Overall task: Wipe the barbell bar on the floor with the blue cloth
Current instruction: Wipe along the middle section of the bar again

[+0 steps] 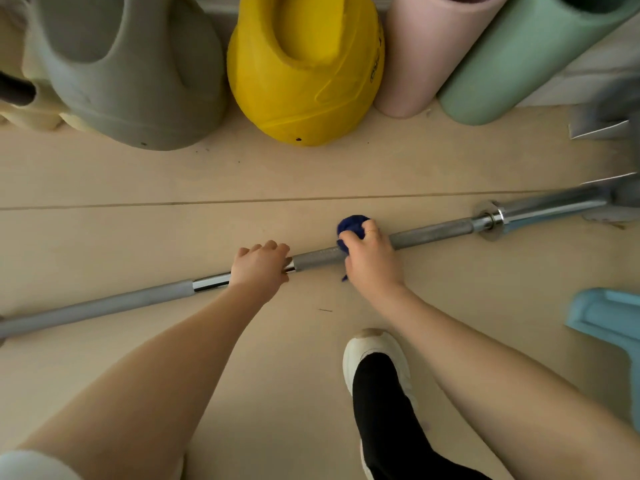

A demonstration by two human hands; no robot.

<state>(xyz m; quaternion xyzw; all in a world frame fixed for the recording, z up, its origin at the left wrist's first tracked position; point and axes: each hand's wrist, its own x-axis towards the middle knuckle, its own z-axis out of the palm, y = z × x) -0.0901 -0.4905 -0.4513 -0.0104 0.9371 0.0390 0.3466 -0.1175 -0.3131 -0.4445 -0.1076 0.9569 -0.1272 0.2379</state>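
The metal barbell bar (429, 232) lies on the pale floor, running from the lower left edge up to the right, with a chrome collar and sleeve at its right end. My left hand (259, 268) grips the bar near its middle, fingers curled over it. Just to the right, my right hand (370, 258) is closed around the bunched blue cloth (351, 228) and presses it onto the knurled part of the bar. The bar section under both hands is hidden.
A grey kettlebell (131, 74) and a yellow kettlebell (304, 71) stand beyond the bar. Pink (426, 53) and green (519, 60) foam rollers lean beside them. My white shoe (375, 351) is planted near the bar. A light blue object (609, 317) sits at right.
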